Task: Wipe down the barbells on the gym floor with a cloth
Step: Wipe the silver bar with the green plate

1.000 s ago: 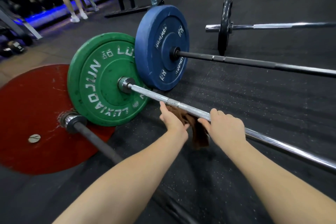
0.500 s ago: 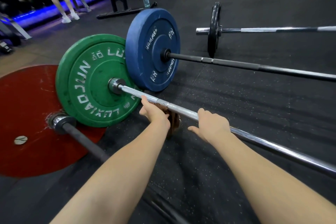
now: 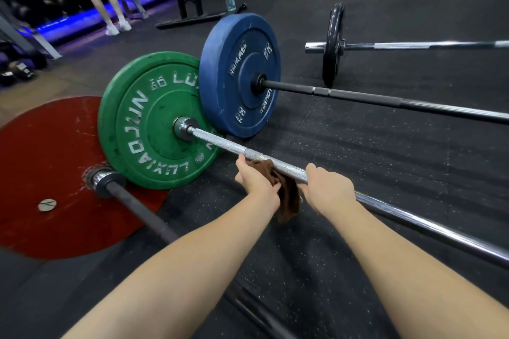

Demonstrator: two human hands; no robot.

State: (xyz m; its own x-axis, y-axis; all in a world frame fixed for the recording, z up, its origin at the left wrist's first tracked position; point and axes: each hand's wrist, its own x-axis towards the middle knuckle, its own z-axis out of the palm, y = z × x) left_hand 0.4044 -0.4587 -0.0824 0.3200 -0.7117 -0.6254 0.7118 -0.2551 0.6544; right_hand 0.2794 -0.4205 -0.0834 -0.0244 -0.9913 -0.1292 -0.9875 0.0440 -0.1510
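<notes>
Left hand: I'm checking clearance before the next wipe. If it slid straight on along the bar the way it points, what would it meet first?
Probably the green plate: the left hand, holding the brown cloth, has only bare silver bar ahead.

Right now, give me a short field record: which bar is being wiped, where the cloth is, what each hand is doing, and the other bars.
bar in work: silver bar with green plate
cloth: brown cloth, draped at the bar between the hands
left hand: left hand gripping the cloth
right hand: right hand on the bar
other bars: blue plate bar, red plate bar, black plate bar
</notes>
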